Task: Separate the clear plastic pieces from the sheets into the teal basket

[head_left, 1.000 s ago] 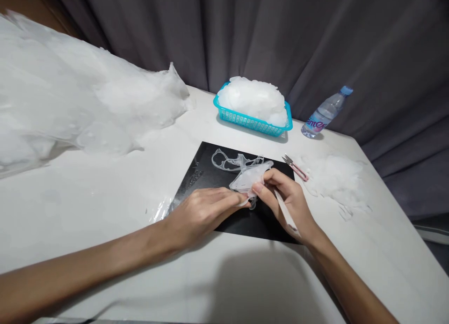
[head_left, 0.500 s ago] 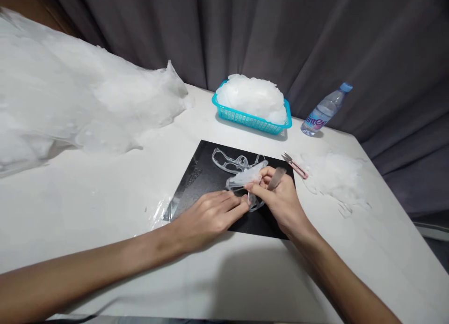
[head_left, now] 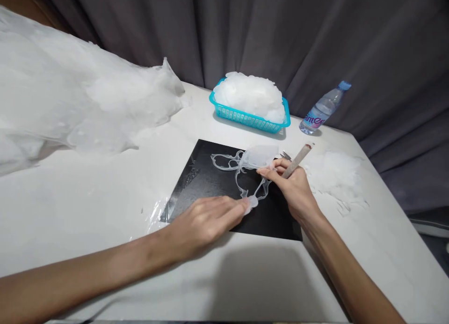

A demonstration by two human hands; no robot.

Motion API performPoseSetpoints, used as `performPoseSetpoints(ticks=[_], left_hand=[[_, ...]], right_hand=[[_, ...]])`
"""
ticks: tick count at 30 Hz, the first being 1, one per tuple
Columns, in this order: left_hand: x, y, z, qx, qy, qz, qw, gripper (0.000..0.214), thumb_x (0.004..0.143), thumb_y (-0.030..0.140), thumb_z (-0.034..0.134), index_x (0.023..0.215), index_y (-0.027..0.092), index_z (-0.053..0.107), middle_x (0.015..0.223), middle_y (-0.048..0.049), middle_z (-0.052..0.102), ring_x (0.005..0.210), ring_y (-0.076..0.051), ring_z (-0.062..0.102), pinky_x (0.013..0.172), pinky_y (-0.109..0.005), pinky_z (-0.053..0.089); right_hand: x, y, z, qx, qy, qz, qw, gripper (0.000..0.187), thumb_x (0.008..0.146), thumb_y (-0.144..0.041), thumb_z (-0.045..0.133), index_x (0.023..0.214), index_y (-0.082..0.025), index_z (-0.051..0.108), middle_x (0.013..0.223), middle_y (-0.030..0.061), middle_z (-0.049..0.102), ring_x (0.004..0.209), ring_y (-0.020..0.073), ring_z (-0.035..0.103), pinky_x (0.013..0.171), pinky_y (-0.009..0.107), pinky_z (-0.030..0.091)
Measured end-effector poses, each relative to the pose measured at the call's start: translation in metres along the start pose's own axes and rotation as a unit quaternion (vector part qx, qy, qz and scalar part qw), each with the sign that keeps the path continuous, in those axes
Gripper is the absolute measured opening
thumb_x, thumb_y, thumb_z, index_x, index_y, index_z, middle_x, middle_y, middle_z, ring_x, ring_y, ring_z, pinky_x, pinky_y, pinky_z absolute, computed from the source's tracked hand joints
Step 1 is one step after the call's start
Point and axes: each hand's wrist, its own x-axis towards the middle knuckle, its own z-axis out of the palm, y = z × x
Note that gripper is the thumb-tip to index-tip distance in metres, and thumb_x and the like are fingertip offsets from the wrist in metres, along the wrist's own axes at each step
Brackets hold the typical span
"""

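On the black mat (head_left: 206, 193) my left hand (head_left: 210, 221) pinches a small rounded tab at the near end of a translucent, looped plastic piece (head_left: 241, 183). My right hand (head_left: 293, 186) is closed round a grey stick-like tool (head_left: 297, 161), whose upper end points up and to the right; its other end is hidden. The thumb and fingertips of that hand also touch the looped piece at its right side. A broad cloudy white flap (head_left: 261, 155) of the piece stands up beyond the right fingertips. Thin open loops stretch between both hands.
Behind the mat stands a blue basket (head_left: 249, 122) heaped with white pieces. A water bottle (head_left: 323, 108) is right of it. Thread snips (head_left: 285, 155) show partly behind my right hand, near a pile of white scraps (head_left: 333, 176). A large white plastic bag (head_left: 87, 94) lies left.
My right hand has moved up and right, away from my left hand, spreading the looped piece between them. The grey tool has swung into fuller view. My left hand keeps nearly the same place.
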Motion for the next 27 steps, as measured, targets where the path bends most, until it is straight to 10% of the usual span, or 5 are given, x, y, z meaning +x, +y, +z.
performPoseSetpoints(ticks=[8, 15, 27], left_hand=[[0.003, -0.007, -0.002, -0.085, 0.034, -0.089, 0.992, 0.009, 0.108, 0.018, 0.053, 0.112, 0.017, 0.062, 0.098, -0.0054, 0.081, 0.074, -0.014, 0.076, 0.065, -0.023, 0.056], [0.011, -0.008, -0.018, -0.181, 0.031, -0.191, 0.964, 0.013, 0.105, 0.020, 0.060, 0.114, 0.020, 0.070, 0.091, 0.0015, 0.079, 0.063, -0.008, 0.069, 0.059, -0.016, 0.049], [0.011, -0.011, -0.019, -0.150, 0.073, -0.156, 0.973, 0.015, 0.105, 0.020, 0.061, 0.115, 0.016, 0.071, 0.089, -0.0014, 0.081, 0.063, -0.008, 0.071, 0.057, -0.015, 0.050]], right_hand=[[-0.012, -0.008, 0.001, 0.014, -0.115, -0.011, 0.993, 0.026, 0.086, -0.039, 0.080, 0.091, -0.022, 0.061, 0.083, 0.0012, 0.078, 0.085, 0.0196, 0.074, 0.087, 0.035, 0.053], [-0.024, -0.011, -0.008, 0.008, -0.205, 0.010, 0.979, 0.030, 0.093, -0.041, 0.075, 0.113, -0.024, 0.060, 0.088, 0.0007, 0.075, 0.078, 0.0164, 0.067, 0.072, 0.030, 0.049], [-0.030, -0.012, -0.003, 0.018, -0.206, -0.023, 0.978, 0.035, 0.084, -0.034, 0.086, 0.105, -0.026, 0.060, 0.089, -0.0010, 0.073, 0.067, 0.0113, 0.052, 0.064, 0.027, 0.042]])
